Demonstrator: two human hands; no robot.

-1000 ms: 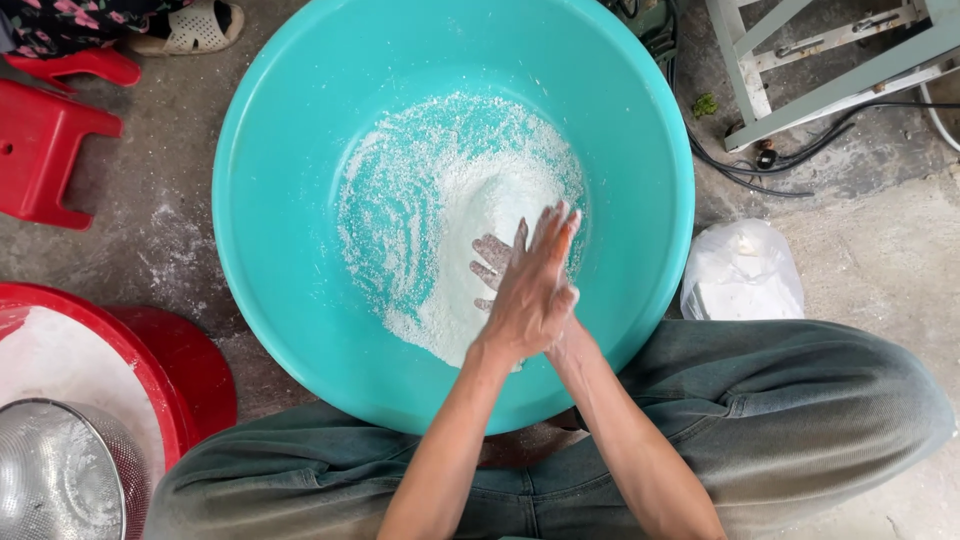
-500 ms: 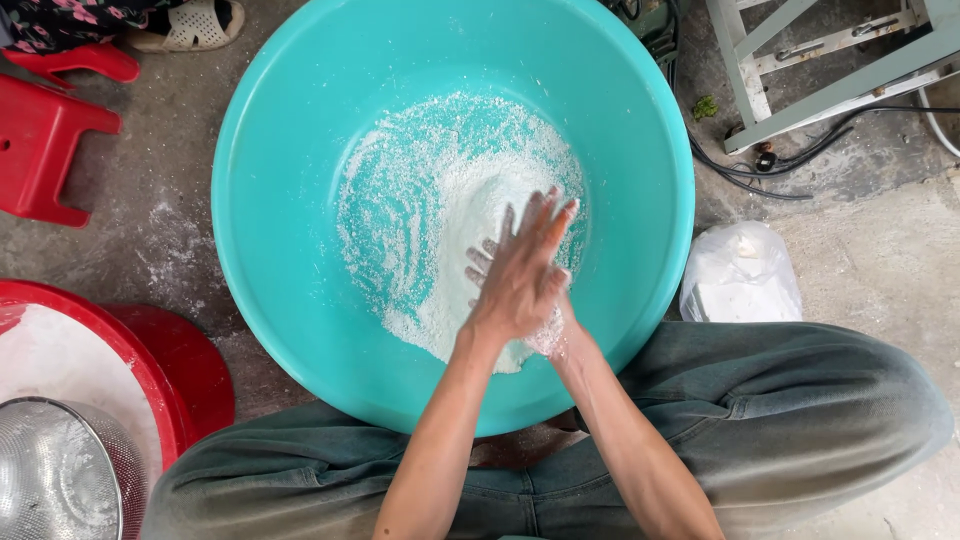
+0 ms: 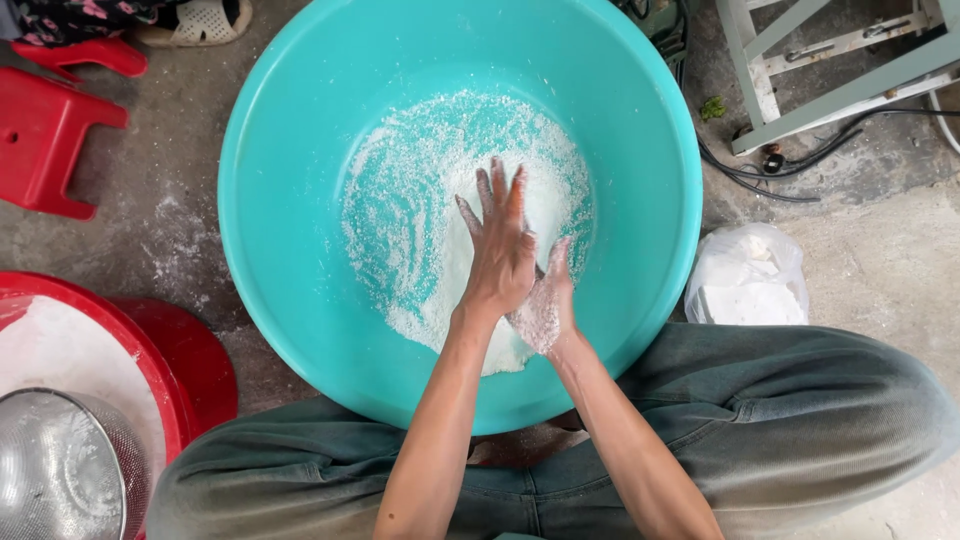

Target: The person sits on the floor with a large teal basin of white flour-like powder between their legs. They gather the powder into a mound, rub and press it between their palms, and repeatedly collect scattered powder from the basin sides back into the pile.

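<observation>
1. A big teal basin [image 3: 300,250] sits on the concrete floor [image 3: 150,220] between the person's knees, which are in grey-green trousers [image 3: 800,420].
2. White flour [image 3: 420,180] lies in the bottom of the basin, thin and crumbly on the left side, thicker and smoother under and around the hands.
3. The left hand [image 3: 500,250] lies flat on top, palm down, fingers straight and slightly spread, pointing away from the body. It grips nothing.
4. The right hand [image 3: 545,305] sits under and just beside the left, touching it, palm up and coated in flour. Its fingers are mostly hidden by the left hand, so whether it is curled around any flour cannot be told.
5. Both hands are over the near right part of the flour heap.
6. Left of the basin stands a red stool [image 3: 45,135]; at lower left is a red bowl [image 3: 170,390] with flour in it and a metal sieve [image 3: 60,470] resting on it.
7. To the right, a plastic bag [image 3: 745,275] with white contents lies on the floor, near dark cables [image 3: 760,185] and a pale metal frame [image 3: 830,60].
</observation>
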